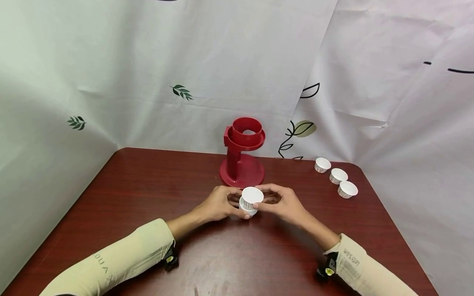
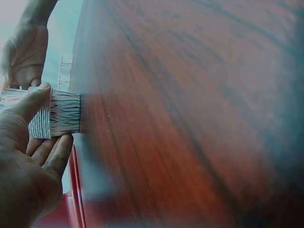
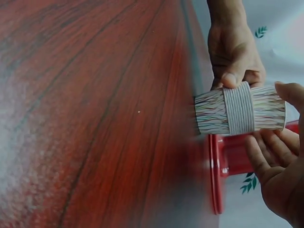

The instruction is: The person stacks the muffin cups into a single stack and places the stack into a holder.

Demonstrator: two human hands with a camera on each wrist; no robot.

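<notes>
My left hand point(image 1: 221, 204) grips a nested stack of paper baking cups point(image 3: 239, 109) near the table's middle, thumb on the front and fingers behind. The stack stands with its narrow end toward the table, its rims layered on top. Above it, my right hand point(image 1: 283, 202) pinches a single white baking cup point(image 1: 252, 195) between thumb and fingers. This cup point(image 3: 269, 108) sits at the mouth of the stack; whether it is partly inside cannot be told. Coloured wavy lines mark the cups' sides. Some fingers of both hands are hidden behind the cups.
Just behind the hands stands a red plastic holder point(image 1: 233, 162) with a round base and a raised ring, with something white inside. Three loose baking cups point(image 1: 338, 176) stand at the table's back right. A white patterned sheet point(image 1: 207, 61) hangs behind the dark red table point(image 1: 155, 185).
</notes>
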